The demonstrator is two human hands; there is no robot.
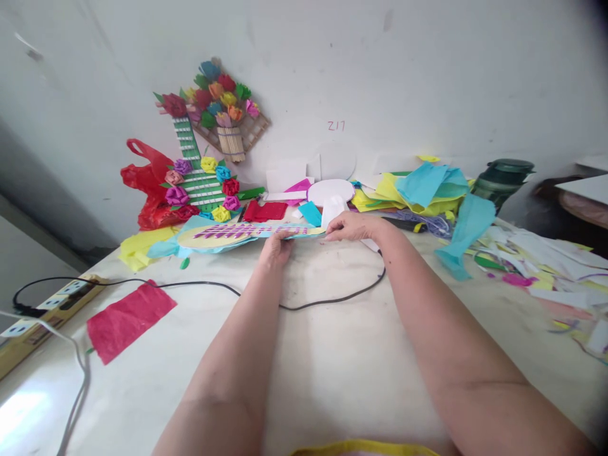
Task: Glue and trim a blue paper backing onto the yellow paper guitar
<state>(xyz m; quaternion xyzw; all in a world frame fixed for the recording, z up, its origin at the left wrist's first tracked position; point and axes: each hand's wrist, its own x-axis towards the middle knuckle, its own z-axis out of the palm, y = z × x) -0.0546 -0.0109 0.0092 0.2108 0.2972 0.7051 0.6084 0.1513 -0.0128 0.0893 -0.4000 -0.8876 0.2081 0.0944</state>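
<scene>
A flat paper craft piece [237, 234], yellow with purple strips and a light blue border, lies at the far middle of the white table [332, 373]. My left hand [277, 248] grips its near edge with the fingers curled on the paper. My right hand [354, 227] pinches the piece's right end, fingers closed on it. Both forearms stretch forward across the table.
A black cable [327, 301] runs across the table under my arms to a power strip [52, 303] at the left. A red paper sheet [129, 320] lies at the left. Paper flower crafts [204, 158] lean on the wall. Coloured paper scraps [427, 190] and a green jar [501, 180] sit at the right.
</scene>
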